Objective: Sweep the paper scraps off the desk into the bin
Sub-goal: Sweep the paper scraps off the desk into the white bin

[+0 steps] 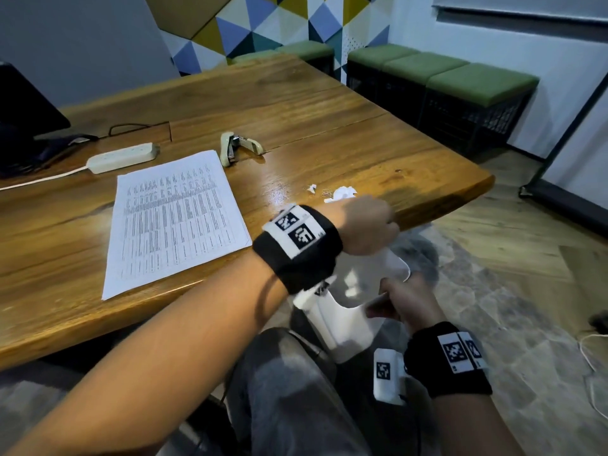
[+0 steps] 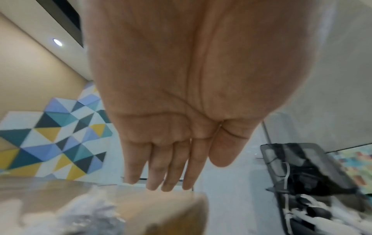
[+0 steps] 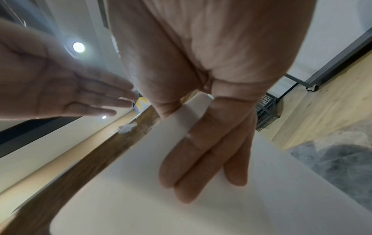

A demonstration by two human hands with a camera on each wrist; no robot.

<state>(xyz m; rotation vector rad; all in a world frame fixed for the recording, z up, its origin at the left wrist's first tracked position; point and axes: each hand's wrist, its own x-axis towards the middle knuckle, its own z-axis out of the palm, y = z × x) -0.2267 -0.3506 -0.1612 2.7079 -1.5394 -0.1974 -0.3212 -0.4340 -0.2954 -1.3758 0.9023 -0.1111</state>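
White paper scraps (image 1: 342, 193) lie near the desk's (image 1: 329, 133) front right edge, with a smaller scrap (image 1: 312, 188) to their left. My left hand (image 1: 368, 222) hovers at that edge just in front of the scraps, its fingers (image 2: 171, 167) straight and together, holding nothing. Below the desk edge my right hand (image 1: 404, 304) holds a white bin (image 1: 345, 324) by its rim. In the right wrist view the thumb and fingers (image 3: 201, 159) pinch the bin wall (image 3: 141, 190). That view also shows a scrap (image 3: 128, 128) on the desk edge and my left hand (image 3: 80, 95) above it.
A printed sheet (image 1: 174, 222), a stapler (image 1: 238, 148), a power strip (image 1: 123, 158) and a dark monitor (image 1: 23, 110) are on the desk. My knee (image 1: 289, 390) is beside the bin. A grey rug (image 1: 493, 291) covers the floor, and green benches (image 1: 460, 77) line the wall.
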